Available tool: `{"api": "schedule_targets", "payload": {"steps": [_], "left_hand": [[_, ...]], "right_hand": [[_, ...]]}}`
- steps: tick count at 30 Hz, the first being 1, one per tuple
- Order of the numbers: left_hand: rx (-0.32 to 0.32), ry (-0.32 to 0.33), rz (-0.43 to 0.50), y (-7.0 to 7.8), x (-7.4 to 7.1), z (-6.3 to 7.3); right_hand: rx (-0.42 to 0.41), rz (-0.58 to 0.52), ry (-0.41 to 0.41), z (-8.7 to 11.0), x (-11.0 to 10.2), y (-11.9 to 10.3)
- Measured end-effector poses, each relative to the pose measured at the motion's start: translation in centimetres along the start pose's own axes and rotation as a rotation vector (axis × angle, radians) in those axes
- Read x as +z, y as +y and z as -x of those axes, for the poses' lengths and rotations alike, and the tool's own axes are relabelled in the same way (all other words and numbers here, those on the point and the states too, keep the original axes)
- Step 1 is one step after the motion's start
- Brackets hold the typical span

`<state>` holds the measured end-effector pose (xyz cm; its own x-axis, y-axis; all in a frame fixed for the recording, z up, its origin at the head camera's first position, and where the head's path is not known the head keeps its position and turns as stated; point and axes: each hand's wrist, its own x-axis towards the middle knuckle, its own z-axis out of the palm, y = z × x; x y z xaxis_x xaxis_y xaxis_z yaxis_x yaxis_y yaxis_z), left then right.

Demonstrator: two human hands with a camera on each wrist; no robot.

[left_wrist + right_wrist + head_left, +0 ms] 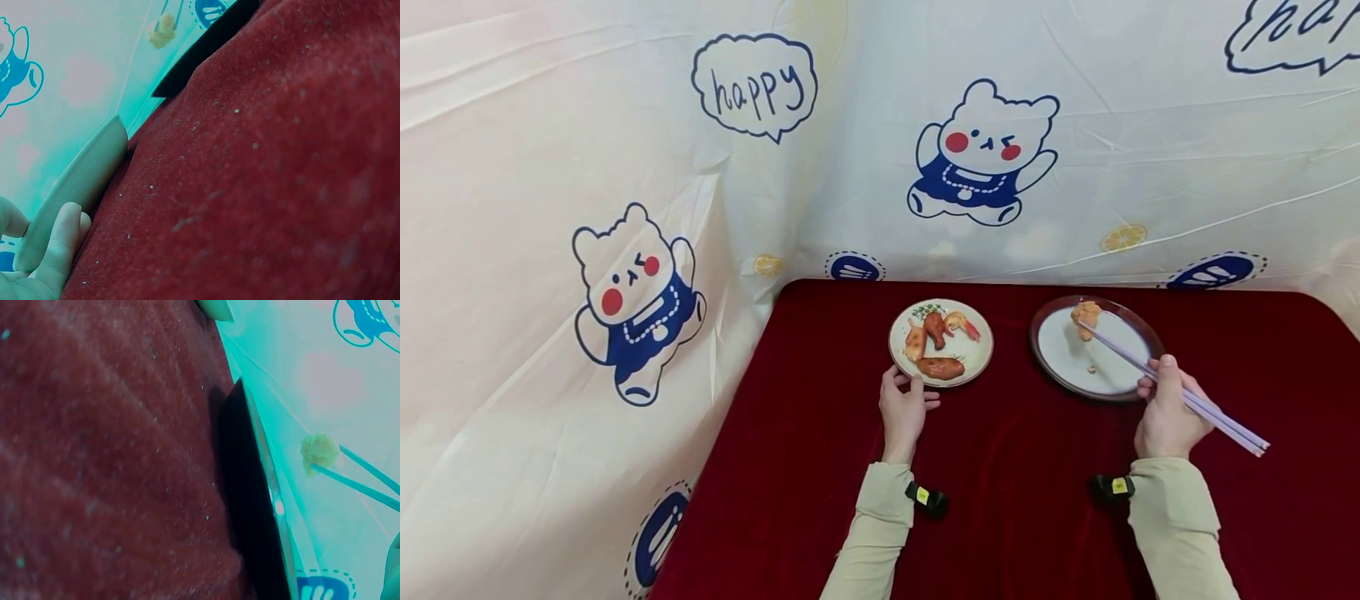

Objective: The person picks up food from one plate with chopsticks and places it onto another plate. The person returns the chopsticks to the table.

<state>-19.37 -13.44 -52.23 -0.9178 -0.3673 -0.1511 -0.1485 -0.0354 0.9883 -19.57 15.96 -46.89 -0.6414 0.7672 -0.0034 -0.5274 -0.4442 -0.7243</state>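
My right hand (pixel 1170 417) grips a pair of pale lilac chopsticks (pixel 1213 410). Between their tips is a golden-brown lump of fried food (pixel 1086 317), raised above the white plate with a dark brown rim (pixel 1060 354); the right wrist view shows the lump (pixel 319 451) clear of that plate's edge. My left hand (pixel 904 414) holds the near left edge of a small cream plate (pixel 967 367), fingers on both sides of its rim in the left wrist view. On it lie a drumstick (pixel 934 327), a shrimp (pixel 962 325), a browned wing (pixel 942 367) and another browned piece (pixel 915 342).
Both plates stand on a dark red velvety cloth (pixel 1000 467), near the table's far edge. A small crumb (pixel 1092 369) lies on the dark-rimmed plate. Behind and at the left hangs a white curtain (pixel 865 167) printed with bears. Each wrist wears a black strap.
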Motion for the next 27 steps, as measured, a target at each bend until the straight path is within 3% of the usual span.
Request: {"api": "schedule_targets", "payload": {"steps": [14,27], "left_hand": [[0.002,-0.01,0.015,-0.3,0.0,-0.2],[0.005,-0.011,0.014,-0.3,-0.1,-0.3]], "right_hand": [[-0.021,-0.034,-0.125,1.5,1.0,0.9],[0.005,0.021,-0.227,2.9,1.6,1.4]]}}
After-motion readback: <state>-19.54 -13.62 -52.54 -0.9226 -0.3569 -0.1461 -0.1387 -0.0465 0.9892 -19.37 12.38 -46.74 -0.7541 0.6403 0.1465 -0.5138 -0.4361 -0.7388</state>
